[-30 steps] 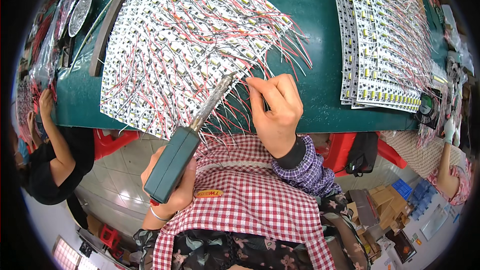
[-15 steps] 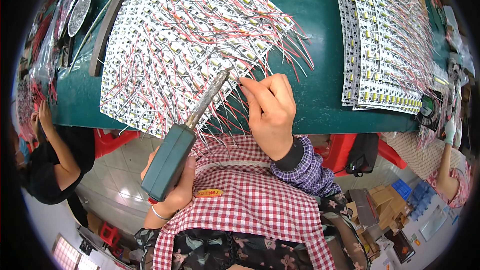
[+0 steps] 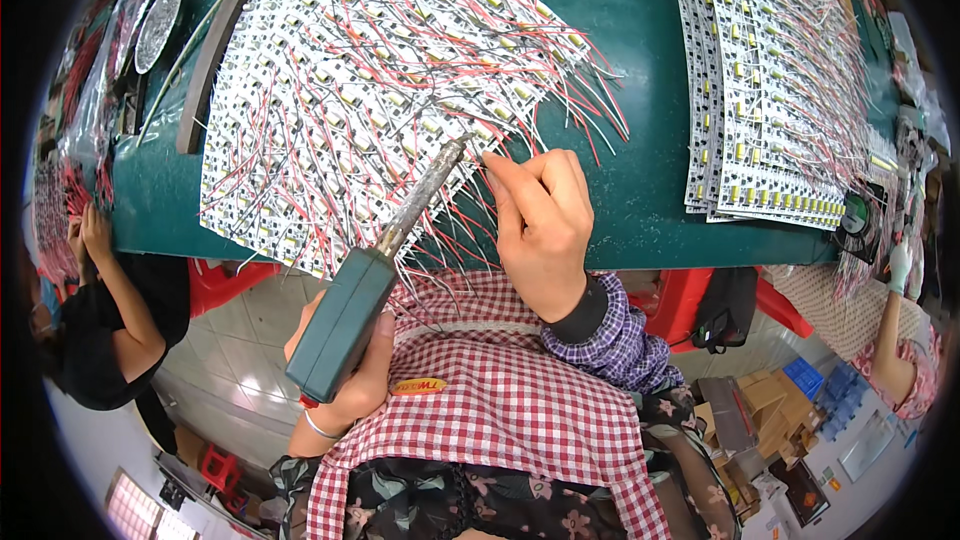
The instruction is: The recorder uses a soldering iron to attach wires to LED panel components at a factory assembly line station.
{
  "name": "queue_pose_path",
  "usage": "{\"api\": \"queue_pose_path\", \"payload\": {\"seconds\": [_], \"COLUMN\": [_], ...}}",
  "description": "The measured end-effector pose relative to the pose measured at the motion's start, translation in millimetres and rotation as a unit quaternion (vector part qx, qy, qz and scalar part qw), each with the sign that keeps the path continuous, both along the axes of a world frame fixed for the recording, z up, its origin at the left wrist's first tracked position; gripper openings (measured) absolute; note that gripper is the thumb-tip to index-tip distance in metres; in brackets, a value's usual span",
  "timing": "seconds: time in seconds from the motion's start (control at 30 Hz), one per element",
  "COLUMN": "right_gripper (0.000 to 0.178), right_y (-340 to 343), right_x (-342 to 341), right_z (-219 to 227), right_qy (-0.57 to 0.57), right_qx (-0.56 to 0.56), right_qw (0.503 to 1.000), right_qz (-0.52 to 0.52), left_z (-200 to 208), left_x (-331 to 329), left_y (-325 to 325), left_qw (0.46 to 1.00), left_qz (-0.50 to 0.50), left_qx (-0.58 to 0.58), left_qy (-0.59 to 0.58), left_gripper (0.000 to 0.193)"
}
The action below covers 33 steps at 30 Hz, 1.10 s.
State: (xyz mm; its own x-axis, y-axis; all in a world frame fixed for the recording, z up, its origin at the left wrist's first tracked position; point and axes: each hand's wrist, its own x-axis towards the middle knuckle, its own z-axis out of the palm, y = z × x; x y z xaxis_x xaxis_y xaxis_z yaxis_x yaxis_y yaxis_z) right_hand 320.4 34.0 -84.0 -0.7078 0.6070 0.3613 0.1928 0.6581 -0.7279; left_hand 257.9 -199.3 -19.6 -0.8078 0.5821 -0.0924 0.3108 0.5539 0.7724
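Observation:
My left hand [image 3: 362, 388] is wrapped round the dark green handle of a soldering iron [image 3: 345, 320]. The iron's long worn barrel slants up and to the right, its tip over the near right edge of a white circuit board sheet [image 3: 235, 140]. Just right of that tip, my right hand [image 3: 548, 225] is closed in a pinch. A thin wire seems to be between thumb and forefinger, though its end is too small to make out. Red, white and black wires [image 3: 400, 70] lie loosely across the overlapping sheets, which carry rows of small yellow parts.
A stack of wired board sheets [image 3: 745, 120] stands at the right on the green table [image 3: 630, 40]. To the left are a grey bar [image 3: 212, 70] and a foil dish [image 3: 158, 28]. Co-workers' arms [image 3: 130, 310] show at both sides. Red stools stand below the table edge.
The soldering iron's tip has shifted slightly right, closer to my right fingertips. My right hand has hardly moved. The co-worker's hands at the left have moved a little.

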Motion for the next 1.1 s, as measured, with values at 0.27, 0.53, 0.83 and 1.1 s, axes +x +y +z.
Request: {"api": "queue_pose_path", "payload": {"seconds": [0.27,0.53,0.83,1.1], "right_gripper": [0.023,0.025,0.022,0.024], "right_y": [-1,7,6,5], "right_x": [0,2,1,2], "right_z": [1,4,4,4], "right_qy": [0.005,0.026,0.013,0.011], "right_qx": [-0.006,-0.001,0.000,0.005], "right_qw": [1.000,1.000,1.000,1.000], "right_qz": [0.010,-0.017,-0.016,-0.012], "left_z": [1,1,1,5], "left_x": [-1,-4,-7,-10], "left_y": [4,6,15,21], "left_qw": [1.000,1.000,0.999,0.996], "left_qz": [-0.001,-0.022,-0.043,-0.077], "left_qx": [0.008,0.013,0.025,0.003], "left_qy": [-0.020,0.008,0.001,0.043], "left_gripper": [0.031,0.030,0.028,0.026]}}
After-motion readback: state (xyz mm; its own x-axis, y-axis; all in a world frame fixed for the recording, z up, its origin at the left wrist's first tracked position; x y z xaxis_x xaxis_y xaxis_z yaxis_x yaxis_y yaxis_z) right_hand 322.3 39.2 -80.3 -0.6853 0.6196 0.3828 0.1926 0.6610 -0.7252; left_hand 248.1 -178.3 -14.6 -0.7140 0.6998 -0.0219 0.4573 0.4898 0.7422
